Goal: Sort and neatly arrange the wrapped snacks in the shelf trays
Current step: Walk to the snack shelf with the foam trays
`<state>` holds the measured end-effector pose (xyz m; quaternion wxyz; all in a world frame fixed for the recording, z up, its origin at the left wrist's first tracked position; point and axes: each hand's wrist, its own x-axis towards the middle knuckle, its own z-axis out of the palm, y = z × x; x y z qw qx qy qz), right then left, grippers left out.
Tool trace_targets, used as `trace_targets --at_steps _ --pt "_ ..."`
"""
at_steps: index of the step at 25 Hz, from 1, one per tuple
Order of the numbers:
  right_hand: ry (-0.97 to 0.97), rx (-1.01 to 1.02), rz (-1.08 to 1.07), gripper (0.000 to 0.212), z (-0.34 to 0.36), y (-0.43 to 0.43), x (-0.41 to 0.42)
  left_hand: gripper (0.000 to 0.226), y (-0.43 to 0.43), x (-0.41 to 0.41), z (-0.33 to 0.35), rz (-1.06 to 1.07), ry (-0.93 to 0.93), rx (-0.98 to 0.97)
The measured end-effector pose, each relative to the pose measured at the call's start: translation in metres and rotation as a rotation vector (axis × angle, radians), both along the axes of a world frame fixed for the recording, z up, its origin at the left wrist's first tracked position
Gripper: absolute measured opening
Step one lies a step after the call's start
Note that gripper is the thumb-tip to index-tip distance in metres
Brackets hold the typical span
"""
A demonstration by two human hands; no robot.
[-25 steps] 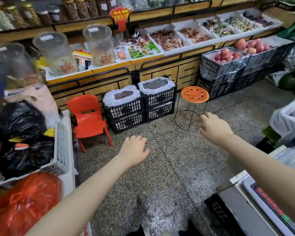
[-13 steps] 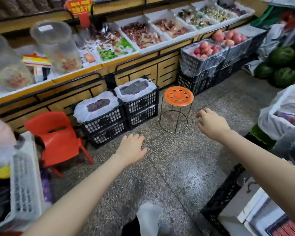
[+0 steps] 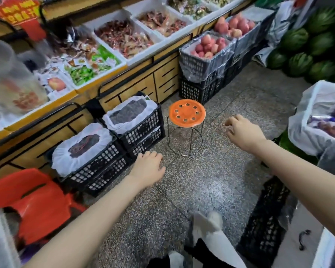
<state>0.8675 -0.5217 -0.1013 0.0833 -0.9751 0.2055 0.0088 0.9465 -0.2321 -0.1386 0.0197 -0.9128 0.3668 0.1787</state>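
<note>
A stool (image 3: 186,115) stands on the floor (image 3: 211,180), 2 crate stacks (image 3: 143,130) just left, snack trays (image 3: 143,58) behind, watermelons (image 3: 300,63) far right.

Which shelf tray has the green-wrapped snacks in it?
The tray just above the two lined black crates: it alone has bright green wrappers in it. The next tray to its right holds red-brown packets.

Clear down the middle over speckled floor (image 3: 211,186); blocked ahead by the orange stool (image 3: 186,115), hemmed left by stacked black crates (image 3: 141,130) and a red chair (image 3: 39,202), right by a white bag (image 3: 306,128) and a lone black crate (image 3: 263,219)
</note>
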Motion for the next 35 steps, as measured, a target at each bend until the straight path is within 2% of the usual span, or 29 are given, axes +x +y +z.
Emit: trace_targets --at_steps 7,14,22,35 --pt "0.044 0.020 0.004 0.035 -0.017 -0.123 0.075 0.046 -0.124 0.072 -0.016 0.007 0.017 0.030" --pt "0.043 0.055 0.020 0.036 -0.021 -0.258 0.161 0.047 -0.259 0.128 -0.023 0.070 0.066 -0.033" --pt "0.063 0.114 0.033 0.036 -0.039 -0.340 0.254 0.045 -0.350 0.206 -0.039 0.074 0.120 -0.044" --pt "0.081 0.098 0.110 0.036 -0.038 -0.471 0.494 0.042 -0.485 0.395 -0.031 0.149 0.066 -0.034"
